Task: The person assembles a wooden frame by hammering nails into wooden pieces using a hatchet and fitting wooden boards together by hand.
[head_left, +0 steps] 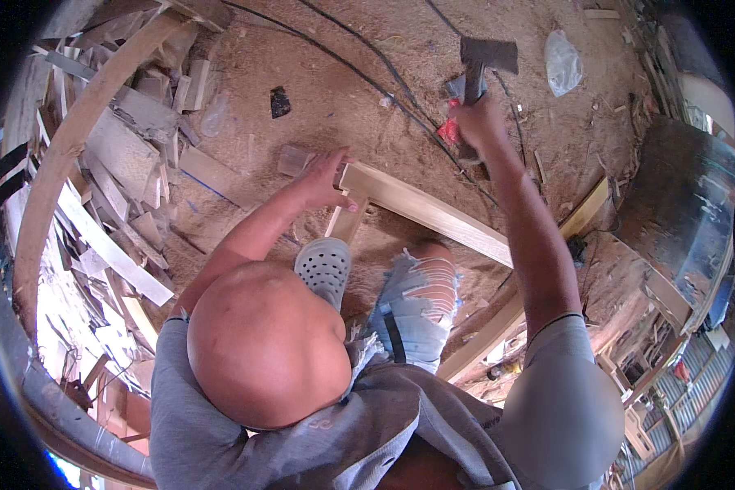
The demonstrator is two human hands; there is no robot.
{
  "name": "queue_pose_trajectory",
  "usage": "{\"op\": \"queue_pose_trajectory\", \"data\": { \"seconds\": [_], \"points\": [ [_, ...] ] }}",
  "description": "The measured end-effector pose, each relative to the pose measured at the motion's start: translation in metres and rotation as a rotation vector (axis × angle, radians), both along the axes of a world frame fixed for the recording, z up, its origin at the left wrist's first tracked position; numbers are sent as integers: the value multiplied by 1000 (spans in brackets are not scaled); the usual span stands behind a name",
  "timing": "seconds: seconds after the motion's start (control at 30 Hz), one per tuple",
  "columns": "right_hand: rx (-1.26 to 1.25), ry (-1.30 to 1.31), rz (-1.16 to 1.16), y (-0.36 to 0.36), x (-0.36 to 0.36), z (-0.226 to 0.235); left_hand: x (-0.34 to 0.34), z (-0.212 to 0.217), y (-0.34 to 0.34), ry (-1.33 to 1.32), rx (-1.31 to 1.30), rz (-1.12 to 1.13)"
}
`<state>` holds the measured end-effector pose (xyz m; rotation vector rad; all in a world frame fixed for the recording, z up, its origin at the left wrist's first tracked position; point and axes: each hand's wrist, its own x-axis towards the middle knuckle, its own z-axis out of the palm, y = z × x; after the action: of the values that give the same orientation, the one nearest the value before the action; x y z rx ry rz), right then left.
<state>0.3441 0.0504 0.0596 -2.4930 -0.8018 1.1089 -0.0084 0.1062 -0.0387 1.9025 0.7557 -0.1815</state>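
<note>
And here's the right hand [480,122], closed tight round the handle of a hammer [487,55], held out over the dirt at the far right! The left hand [322,181] sits open, thumb and fingers spread about the left end of a long board [429,214], where a short board [347,220] meets it; how firmly it presses, nobody can tell from here. And there's the danger: those fingers are right beside the joint, so a blow aimed there that drifts slightly could catch a thumb! A glancing hit might kick the joint sideways too, since the boards lie low over loose, uneven dirt. Look near, the grey clog [324,265] is just beside the short board, and should the wood jump or the hammer slip, those toes look badly placed
</note>
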Motion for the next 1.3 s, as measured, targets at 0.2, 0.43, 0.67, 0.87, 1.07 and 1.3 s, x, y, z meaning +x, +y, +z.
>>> {"op": "queue_pose_trajectory", "data": {
  "seconds": [0.2, 0.43, 0.67, 0.87, 1.07, 1.3],
  "points": [
    [-424, 175, 985, -54, -64, -12, 4, 6, 1, 79, -71, -104],
    [-417, 476, 684, -35, -45, -13, 1, 17, 4, -2, -18, -62],
    [-312, -26, 829, -78, -45, -100, 21, 35, 6, 33, 197, -161],
    [-171, -22, 502, -98, 8, -139, 15, 31, -4, 46, 264, -161],
    [-65, -607, 51, -112, 116, -169, 19, 40, -4, 120, 280, -190],
    [-96, -978, 377, -138, 151, -210, 23, 55, -7, 181, 270, -169]
  ]
}}
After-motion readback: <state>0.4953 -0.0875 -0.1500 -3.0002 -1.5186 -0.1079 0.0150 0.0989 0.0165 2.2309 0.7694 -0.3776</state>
